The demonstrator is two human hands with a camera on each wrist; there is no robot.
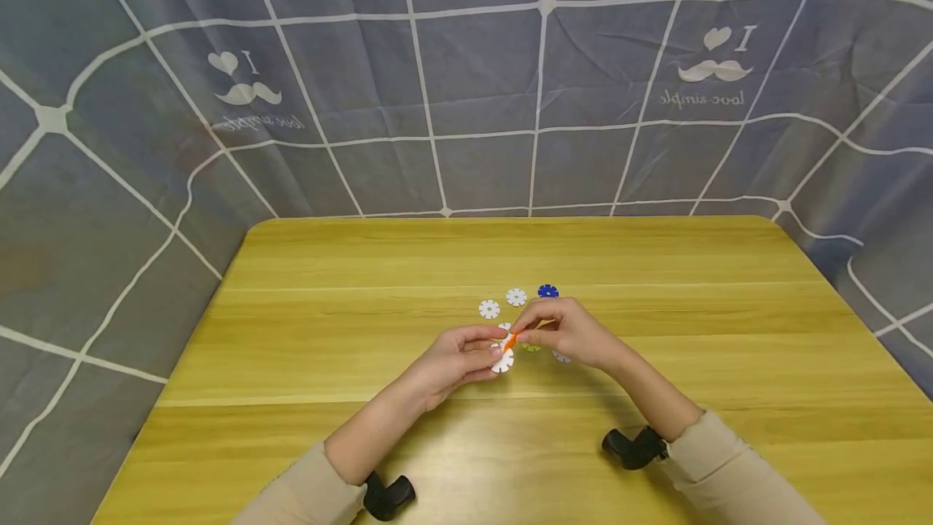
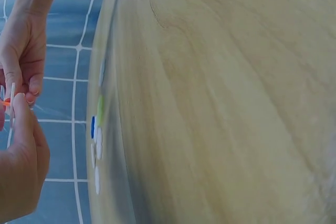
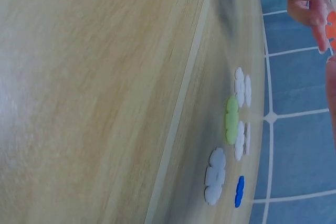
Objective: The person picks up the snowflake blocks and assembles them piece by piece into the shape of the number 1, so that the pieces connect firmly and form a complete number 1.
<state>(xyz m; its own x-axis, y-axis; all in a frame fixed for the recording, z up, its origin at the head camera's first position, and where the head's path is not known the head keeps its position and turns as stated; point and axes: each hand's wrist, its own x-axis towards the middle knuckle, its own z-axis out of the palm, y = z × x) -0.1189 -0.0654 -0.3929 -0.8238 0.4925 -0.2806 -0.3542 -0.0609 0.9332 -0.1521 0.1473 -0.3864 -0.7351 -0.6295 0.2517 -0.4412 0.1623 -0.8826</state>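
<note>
Over the bench (image 1: 313, 330), your left hand (image 1: 457, 360) is pinching a white disc (image 1: 503, 362), your right hand (image 1: 567, 332) an orange disc (image 1: 510, 343).

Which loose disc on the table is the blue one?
The blue disc just beyond the right hand, to the right of a white disc in the head view; the others are white or pale, except one yellow-green disc.

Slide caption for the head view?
Person's left grip on a white disc, right grip on an orange disc, above a wooden table.
</note>
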